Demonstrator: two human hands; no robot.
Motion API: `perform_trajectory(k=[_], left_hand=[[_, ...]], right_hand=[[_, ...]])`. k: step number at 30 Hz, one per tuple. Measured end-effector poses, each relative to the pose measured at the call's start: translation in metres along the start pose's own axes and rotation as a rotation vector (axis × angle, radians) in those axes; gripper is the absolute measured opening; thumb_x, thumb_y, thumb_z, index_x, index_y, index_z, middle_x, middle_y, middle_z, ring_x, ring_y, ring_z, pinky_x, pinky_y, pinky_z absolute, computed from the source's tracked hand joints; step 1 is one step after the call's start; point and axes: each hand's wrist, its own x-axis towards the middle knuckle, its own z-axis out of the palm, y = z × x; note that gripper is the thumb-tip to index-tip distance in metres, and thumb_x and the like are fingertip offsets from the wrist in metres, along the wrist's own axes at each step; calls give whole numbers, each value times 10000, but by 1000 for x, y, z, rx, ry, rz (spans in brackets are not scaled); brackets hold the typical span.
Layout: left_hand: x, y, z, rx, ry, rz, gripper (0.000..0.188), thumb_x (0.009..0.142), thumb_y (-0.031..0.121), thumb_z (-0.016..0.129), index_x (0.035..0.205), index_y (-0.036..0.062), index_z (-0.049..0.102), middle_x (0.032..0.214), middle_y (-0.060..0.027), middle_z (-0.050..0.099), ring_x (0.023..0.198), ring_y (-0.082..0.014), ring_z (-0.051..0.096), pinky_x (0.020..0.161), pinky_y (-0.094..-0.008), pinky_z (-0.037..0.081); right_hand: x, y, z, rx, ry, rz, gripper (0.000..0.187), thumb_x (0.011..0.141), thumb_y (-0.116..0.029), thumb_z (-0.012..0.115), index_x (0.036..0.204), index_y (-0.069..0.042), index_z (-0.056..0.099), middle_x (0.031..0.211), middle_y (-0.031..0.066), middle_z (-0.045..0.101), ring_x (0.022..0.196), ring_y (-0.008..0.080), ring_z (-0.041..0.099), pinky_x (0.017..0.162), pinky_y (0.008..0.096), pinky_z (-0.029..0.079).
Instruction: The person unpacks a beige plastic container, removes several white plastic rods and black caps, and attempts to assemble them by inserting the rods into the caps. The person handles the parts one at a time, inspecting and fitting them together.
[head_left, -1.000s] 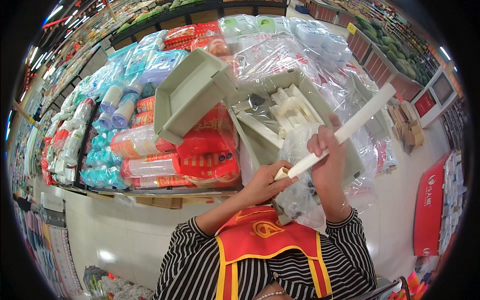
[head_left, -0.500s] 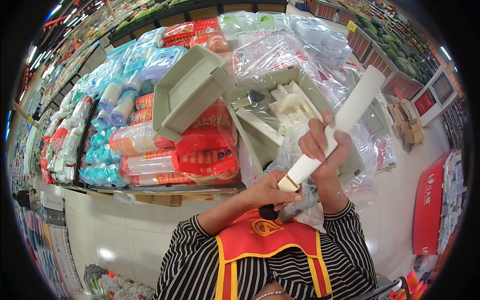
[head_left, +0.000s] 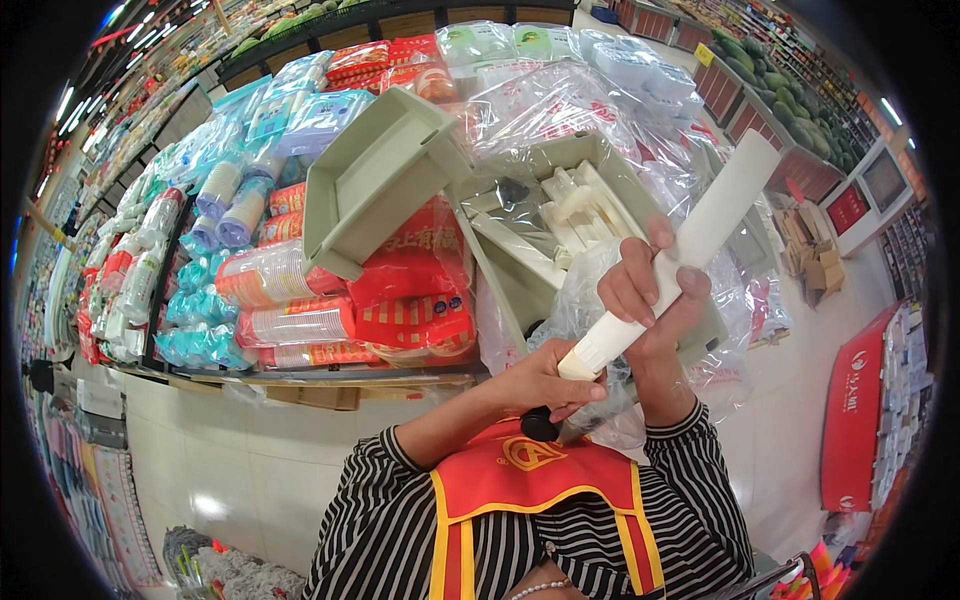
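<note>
A white plastic tube (head_left: 728,195) slants up to the right in front of my chest. Around its middle, my right hand (head_left: 650,285) is closed, the fingers wrapped on it. My left hand (head_left: 550,380) grips the lower end, where a cream-coloured end piece (head_left: 578,367) meets the tube. Just below the left hand is a black rounded part (head_left: 540,424), its kind unclear. Behind the hands, a grey-green plastic bin (head_left: 600,150) holds loose white plastic parts (head_left: 575,215) and clear plastic film (head_left: 575,295). A second grey-green bin (head_left: 375,190) lies tilted to its left.
Packs of disposable cups (head_left: 300,323), red packages (head_left: 420,290) and blue packs (head_left: 325,118) cover the display under the bins. Clear plastic bags lie at the right. A red display stand (head_left: 858,410), flattened cardboard (head_left: 805,250) and watermelons (head_left: 790,105) are farther right.
The tube's upper end has shifted slightly to the right. A dark line at the joint beside my left hand no longer shows. Both hands keep their hold.
</note>
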Motion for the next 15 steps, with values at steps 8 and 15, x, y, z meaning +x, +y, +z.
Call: perform_trajectory(k=[8, 15], left_hand=[[-2, -3, 4, 64, 58, 81, 183, 863, 149, 732, 894, 33, 595, 653, -19, 552, 469, -99, 502, 416, -235, 375], [-1, -6, 12, 38, -13, 83, 188, 897, 191, 709, 899, 50, 585, 601, 21, 529, 441, -62, 480, 408, -217, 372]], right_hand=[[-3, -2, 10, -143, 114, 59, 284, 826, -144, 561, 1079, -113, 436, 629, 26, 422, 405, 96, 413, 417, 250, 391], [-3, -9, 5, -115, -217, 204, 267, 821, -144, 563, 1053, -108, 436, 616, 36, 426, 395, 90, 365, 398, 253, 353]])
